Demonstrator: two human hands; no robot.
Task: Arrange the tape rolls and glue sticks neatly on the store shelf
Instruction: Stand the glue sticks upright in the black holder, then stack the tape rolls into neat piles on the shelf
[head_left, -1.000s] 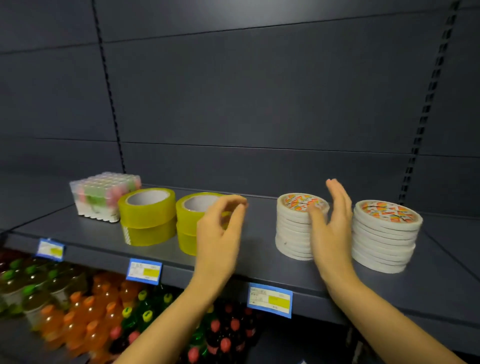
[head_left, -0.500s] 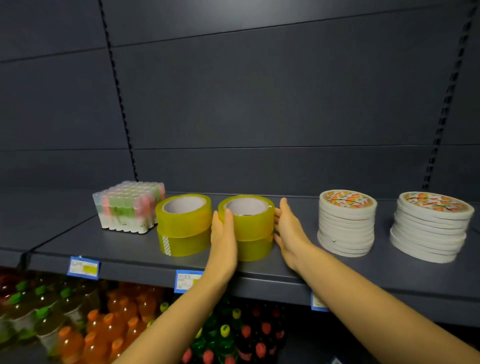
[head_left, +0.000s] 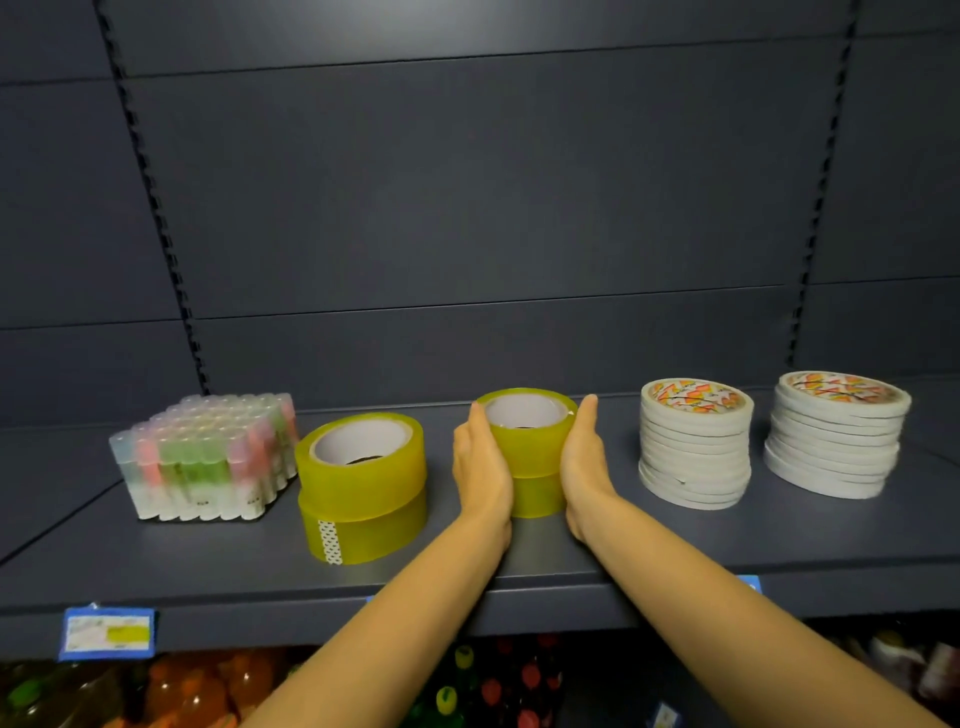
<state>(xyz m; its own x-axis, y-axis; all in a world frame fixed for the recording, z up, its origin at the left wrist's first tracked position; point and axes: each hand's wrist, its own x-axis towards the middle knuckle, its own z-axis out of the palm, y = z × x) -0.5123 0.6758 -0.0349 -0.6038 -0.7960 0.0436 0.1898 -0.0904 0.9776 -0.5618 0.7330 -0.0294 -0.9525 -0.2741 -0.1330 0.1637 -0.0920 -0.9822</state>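
Pressing hands: left hand (head_left: 480, 467) and right hand (head_left: 584, 462), fingers (head_left: 587, 418) straight, squeeze yellow tape stack (head_left: 532, 493).
Top roll (head_left: 525, 441): could slip off if pushed unevenly.

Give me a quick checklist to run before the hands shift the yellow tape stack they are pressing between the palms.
1. Hold: left hand and right hand press flat on opposite sides of the middle yellow tape stack: ok.
2. Top roll square over bottom roll: palms cover the edges: cannot tell.
3. Room on the left: open gap to the left yellow tape stack: ok.
4. Room on the right: open gap to the near white tape stack: ok.
5. Even front line: the left yellow tape stack stands nearer the front edge of the shelf than the middle one: not ok.
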